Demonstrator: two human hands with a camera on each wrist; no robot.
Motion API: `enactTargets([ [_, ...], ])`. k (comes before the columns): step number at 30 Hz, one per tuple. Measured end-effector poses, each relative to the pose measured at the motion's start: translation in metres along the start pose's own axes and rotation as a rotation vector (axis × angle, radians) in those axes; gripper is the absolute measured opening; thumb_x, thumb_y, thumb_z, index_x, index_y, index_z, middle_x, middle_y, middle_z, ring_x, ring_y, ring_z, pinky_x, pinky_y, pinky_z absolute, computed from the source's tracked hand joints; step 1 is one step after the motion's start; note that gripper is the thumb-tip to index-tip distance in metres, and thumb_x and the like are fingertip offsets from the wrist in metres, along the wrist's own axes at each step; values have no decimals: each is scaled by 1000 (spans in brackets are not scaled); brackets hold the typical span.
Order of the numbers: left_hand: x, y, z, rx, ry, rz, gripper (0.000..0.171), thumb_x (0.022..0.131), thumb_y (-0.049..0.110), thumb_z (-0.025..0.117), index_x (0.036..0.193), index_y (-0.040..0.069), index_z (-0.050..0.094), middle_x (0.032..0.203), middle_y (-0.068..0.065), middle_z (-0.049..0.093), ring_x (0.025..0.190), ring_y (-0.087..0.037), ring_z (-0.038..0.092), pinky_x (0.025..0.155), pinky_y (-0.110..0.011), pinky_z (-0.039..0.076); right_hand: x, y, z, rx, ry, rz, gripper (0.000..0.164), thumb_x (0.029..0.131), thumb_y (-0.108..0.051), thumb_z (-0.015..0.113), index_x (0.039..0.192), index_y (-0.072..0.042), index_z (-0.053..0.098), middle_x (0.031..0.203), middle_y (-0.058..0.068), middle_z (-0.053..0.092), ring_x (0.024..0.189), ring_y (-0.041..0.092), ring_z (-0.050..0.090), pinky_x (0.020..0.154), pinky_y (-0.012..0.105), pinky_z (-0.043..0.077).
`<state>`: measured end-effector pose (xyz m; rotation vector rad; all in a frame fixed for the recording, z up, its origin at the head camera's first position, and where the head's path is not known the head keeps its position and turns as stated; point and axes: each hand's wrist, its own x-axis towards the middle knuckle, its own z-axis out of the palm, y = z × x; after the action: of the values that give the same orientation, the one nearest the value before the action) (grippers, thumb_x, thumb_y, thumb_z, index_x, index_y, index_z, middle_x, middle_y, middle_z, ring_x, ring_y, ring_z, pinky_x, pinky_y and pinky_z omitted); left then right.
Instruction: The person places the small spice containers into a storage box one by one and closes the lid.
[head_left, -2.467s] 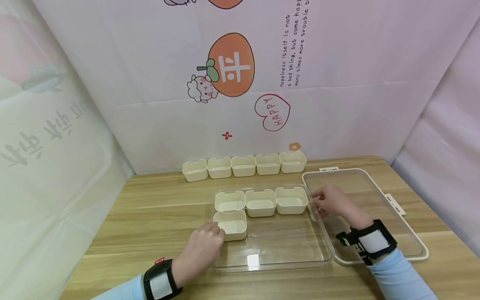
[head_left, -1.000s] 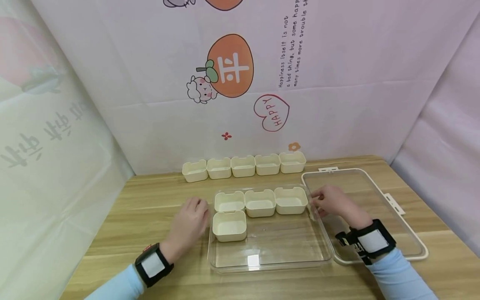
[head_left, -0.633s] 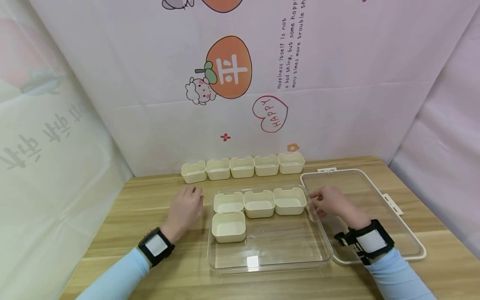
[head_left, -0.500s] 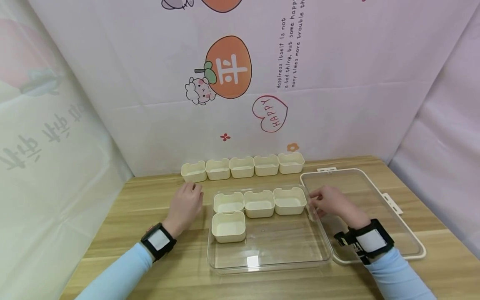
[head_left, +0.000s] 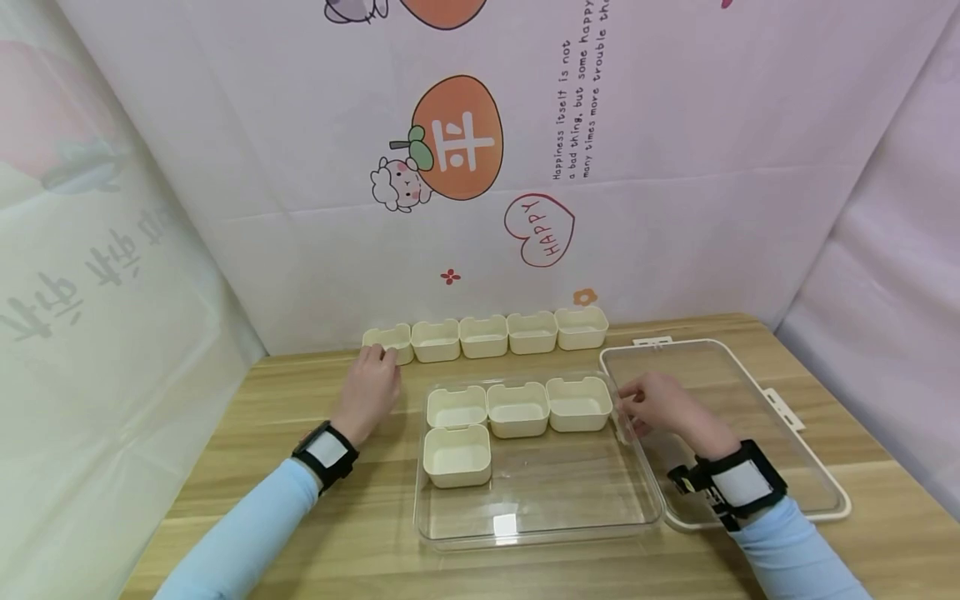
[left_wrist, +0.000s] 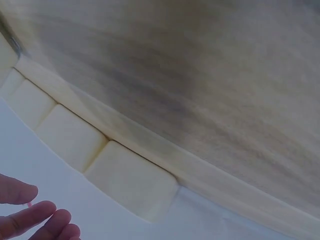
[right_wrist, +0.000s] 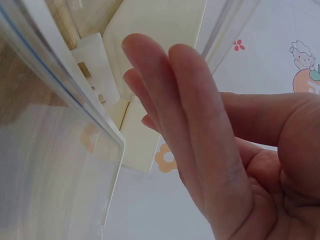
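My left hand is at the front of the leftmost cream bin in the back row. In the left wrist view its fingers are loosely bent, thumb apart, with nothing between them; contact with the bin is unclear. My right hand is at the right wall of the clear plastic box. Its fingers look nearly straight in the right wrist view, and whether they touch the wall cannot be told. Inside the box, three cream bins line the far side, and another bin sits in front of the left one.
A clear lid with a white rim and latches lies on the wooden table, right of the box and under my right forearm. Several cream bins form a row along the back edge, before a printed cloth.
My left hand has left the front bin in the box and moved left, then away from me to the leftmost back-row bin. My right hand has stayed by the box's wall.
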<state>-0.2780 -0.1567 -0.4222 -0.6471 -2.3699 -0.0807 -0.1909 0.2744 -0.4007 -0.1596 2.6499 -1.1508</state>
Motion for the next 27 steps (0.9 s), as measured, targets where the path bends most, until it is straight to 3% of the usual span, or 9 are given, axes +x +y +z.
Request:
enactTargets([
  [8,8,-15,16,29,-22,-25,9,81,0,58,85,-8,62,81,-20,57,76,-34,53,70,-40,47,0,1,-1,-6,3,1,37,91,-2,55,120,20,51,83,17,70,64,22,69,57,31,57],
  [14,12,-29,26,68,-95,-54,15,79,-1,61,90,-11,63,85,-22,61,81,-34,58,78,-40,49,1,1,0,-6,7,2,36,91,-2,54,120,18,53,83,17,70,64,21,69,57,30,57],
  [19,13,-37,28,73,-158,-86,20,78,0,64,94,-11,64,88,-23,62,85,-35,59,83,-41,49,0,-1,1,13,-1,6,36,91,-2,54,120,19,52,82,17,69,66,23,70,58,30,57],
  [27,14,-42,29,98,-214,-57,14,78,-6,61,92,-7,66,84,-21,62,81,-33,59,79,-40,50,0,-1,1,24,2,26,36,91,-2,54,121,18,52,83,17,69,66,23,69,58,31,57],
])
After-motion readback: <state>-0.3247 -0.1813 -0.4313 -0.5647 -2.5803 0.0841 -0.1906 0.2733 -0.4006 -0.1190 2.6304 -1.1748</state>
